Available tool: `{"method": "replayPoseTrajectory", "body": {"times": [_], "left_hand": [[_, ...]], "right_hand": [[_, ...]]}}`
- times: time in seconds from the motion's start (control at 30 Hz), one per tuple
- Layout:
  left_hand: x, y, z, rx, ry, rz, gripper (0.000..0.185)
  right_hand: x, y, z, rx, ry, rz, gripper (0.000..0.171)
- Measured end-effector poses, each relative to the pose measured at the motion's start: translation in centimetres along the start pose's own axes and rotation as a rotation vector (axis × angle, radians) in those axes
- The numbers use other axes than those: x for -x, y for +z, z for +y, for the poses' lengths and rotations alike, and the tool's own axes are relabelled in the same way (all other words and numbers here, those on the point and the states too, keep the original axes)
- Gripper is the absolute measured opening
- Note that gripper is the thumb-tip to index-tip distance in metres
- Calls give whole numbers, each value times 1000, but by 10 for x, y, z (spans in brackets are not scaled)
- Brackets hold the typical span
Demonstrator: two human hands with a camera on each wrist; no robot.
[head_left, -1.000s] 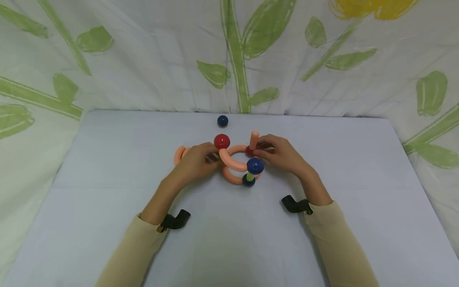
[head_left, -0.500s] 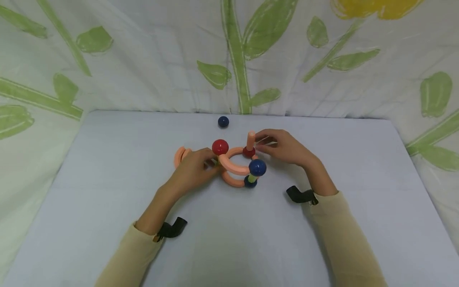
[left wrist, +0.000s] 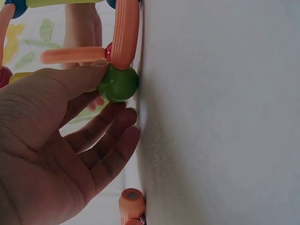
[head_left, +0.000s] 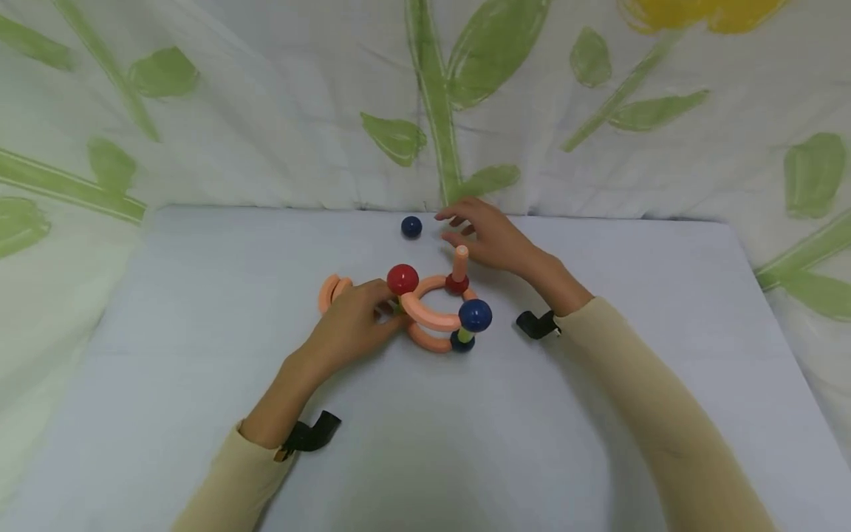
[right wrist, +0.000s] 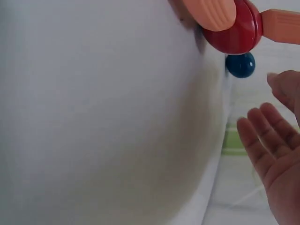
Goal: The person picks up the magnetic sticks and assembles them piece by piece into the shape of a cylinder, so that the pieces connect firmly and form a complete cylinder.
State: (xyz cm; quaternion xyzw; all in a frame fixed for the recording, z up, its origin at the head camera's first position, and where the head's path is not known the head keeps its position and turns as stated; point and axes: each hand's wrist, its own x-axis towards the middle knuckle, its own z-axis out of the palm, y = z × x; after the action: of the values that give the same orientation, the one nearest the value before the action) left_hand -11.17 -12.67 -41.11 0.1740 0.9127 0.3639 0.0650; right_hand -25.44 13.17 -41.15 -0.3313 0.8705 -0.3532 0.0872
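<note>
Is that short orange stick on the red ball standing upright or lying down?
Upright. The stick rises straight from the red ball, free end up; the right hand is off it.

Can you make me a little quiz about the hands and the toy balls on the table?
1. True or false: the right hand is holding the loose dark blue ball.
2. Which ball do the left hand's fingers touch in the left wrist view? A) green B) yellow C) white
3. Fill in: the short peach stick stands upright on a ____ ball.

Key
1. False. The hand is open beside the ball, with a gap between them.
2. A. The thumb rests on the green ball at the end of a peach curved piece.
3. Red. The stick rises from the red ball on the far side of the ring.
</note>
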Motion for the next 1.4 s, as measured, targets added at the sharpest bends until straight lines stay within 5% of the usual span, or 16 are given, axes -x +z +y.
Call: {"method": "replayPoseTrajectory", "body": {"times": [0.2,0.5,0.97,1.23,1.4], "left_hand": [[4,-6,-1,-4,4,8,21],[5,-3,0,22,8,6,20],[6,-7,-2,25,1,2,21],[0,-4,-1,31,-1,-12,23],[-4,-2,0,38,7,-26,24]], "right_hand": [[-31,6,-16,95,-64,-44,36],[-42,8,-32,229,-122,-184,34],[-48,9,-32,218,-37,-207,29],[-31,-5,-18,246,5,-250,32],[-12,-15,-12,192,75,-199,35]]}}
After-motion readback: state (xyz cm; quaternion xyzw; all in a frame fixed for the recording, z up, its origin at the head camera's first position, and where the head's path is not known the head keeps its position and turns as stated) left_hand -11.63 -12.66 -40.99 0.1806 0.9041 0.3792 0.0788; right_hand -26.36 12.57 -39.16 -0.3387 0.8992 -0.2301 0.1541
